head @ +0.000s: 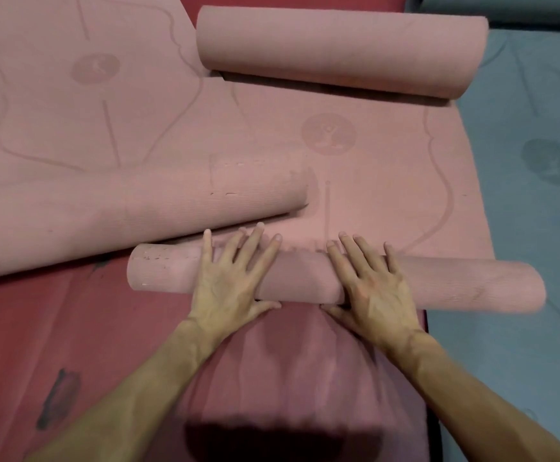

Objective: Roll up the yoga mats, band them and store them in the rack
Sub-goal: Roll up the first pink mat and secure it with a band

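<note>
Left hand point(233, 281) and right hand point(376, 288), flat with fingers spread and gripping nothing, press side by side on the partly rolled pink foam yoga mat point(471, 283), likely to keep it tight, with a fully rolled pink foam mat point(338, 51) beyond, dark red floor padding point(38, 328) beneath, and a flat teal yoga mat point(521, 211) at right.

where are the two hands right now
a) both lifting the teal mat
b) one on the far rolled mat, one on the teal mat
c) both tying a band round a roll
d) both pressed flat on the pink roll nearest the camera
d: the left hand and right hand both lie flat on top of the near pink roll, while the far rolled mat and the teal mat are untouched.
</note>
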A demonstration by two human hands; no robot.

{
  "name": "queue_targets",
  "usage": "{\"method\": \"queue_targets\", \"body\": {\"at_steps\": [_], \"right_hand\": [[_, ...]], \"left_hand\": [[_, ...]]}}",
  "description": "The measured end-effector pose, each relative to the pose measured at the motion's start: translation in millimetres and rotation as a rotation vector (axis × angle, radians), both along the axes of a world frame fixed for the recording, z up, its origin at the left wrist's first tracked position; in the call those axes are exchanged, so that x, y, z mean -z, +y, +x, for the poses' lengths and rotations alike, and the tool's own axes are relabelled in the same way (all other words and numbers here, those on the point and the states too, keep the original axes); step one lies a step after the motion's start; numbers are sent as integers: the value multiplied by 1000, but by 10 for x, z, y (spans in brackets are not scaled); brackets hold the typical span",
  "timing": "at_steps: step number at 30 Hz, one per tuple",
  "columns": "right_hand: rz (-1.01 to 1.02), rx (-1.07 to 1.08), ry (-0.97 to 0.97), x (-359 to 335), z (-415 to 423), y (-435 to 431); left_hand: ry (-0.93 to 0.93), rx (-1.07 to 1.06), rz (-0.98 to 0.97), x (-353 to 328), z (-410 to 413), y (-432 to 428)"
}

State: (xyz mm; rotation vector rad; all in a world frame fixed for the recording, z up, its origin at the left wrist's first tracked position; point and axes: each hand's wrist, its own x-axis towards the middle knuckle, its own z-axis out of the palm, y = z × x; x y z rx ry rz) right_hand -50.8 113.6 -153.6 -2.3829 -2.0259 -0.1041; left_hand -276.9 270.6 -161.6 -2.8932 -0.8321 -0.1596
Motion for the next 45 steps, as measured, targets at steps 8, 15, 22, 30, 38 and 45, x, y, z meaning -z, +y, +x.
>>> {"method": "queue_targets", "body": {"at_steps": [8, 15, 22, 30, 38, 45], "right_hand": [[39, -12, -34, -61, -43, -20], [-11, -34, 9, -92, -17, -11], [42, -102, 43, -212, -180, -305], [-35, -101, 49, -105, -352, -579], [-8, -78, 74, -128, -362, -528], [-39, -140, 51, -68, -264, -557]], "left_hand": [[18, 17, 22, -30, -8, 8], [64, 53, -21, -86, 2, 46], [63, 144, -82, -232, -221, -142], [170, 118, -165, -130, -430, -408], [191, 106, -215, -140, -405, -391], [121, 129, -174, -136, -414, -423]]}}
